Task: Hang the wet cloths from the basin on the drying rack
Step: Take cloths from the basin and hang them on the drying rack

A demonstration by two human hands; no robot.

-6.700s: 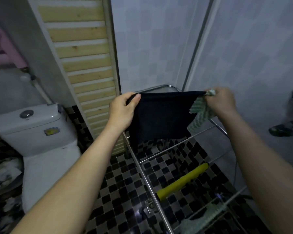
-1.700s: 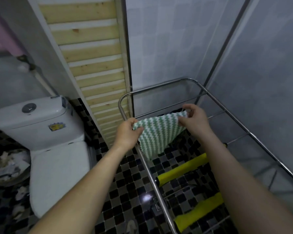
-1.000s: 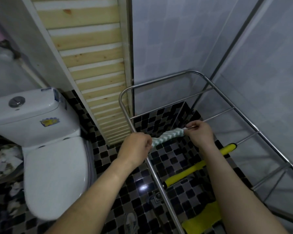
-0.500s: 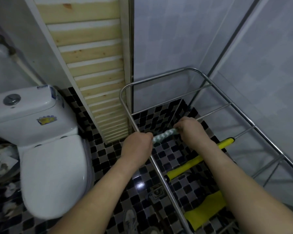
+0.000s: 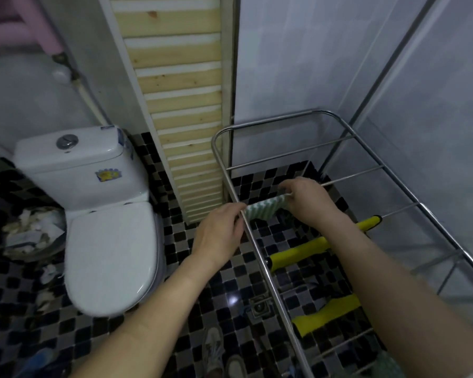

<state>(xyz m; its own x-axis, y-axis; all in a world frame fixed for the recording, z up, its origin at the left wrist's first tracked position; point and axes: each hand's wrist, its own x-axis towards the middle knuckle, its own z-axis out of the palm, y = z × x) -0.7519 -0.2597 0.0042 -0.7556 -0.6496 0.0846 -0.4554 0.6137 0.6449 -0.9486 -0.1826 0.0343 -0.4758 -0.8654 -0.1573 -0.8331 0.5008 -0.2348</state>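
From the head camera, looking down into a tiled bathroom corner, both bare forearms reach forward to a stainless-steel drying rack [image 5: 347, 175] that stands on the right against the pale wall tiles. A green-and-white zigzag cloth [image 5: 265, 209] is draped over one of the rack's cross rods, close to the rack's left side rail, and stretches between the two hands. The left hand [image 5: 219, 236] sits at the side rail with its fingers curled closed on the cloth's left end (the fingertips themselves are hidden behind the rail and the knuckles). The right hand [image 5: 307, 199] is just inside the frame, its fingers pinched together on the cloth's right end where it meets the rod. Lower on the rack, nearer the camera, two yellow cloths hang over other rods: one [image 5: 301, 252] runs under the right forearm, the other [image 5: 327, 312] lies further down. A pale green cloth [image 5: 388, 365] shows blurred at the bottom right corner. Left of the rack stands a white toilet [image 5: 107, 241] with its lid down, and a slatted wooden panel [image 5: 180, 99] rises behind. The floor [image 5: 191, 271] is a black-and-grey mosaic with a small square drain [image 5: 260, 308] beside the rail.
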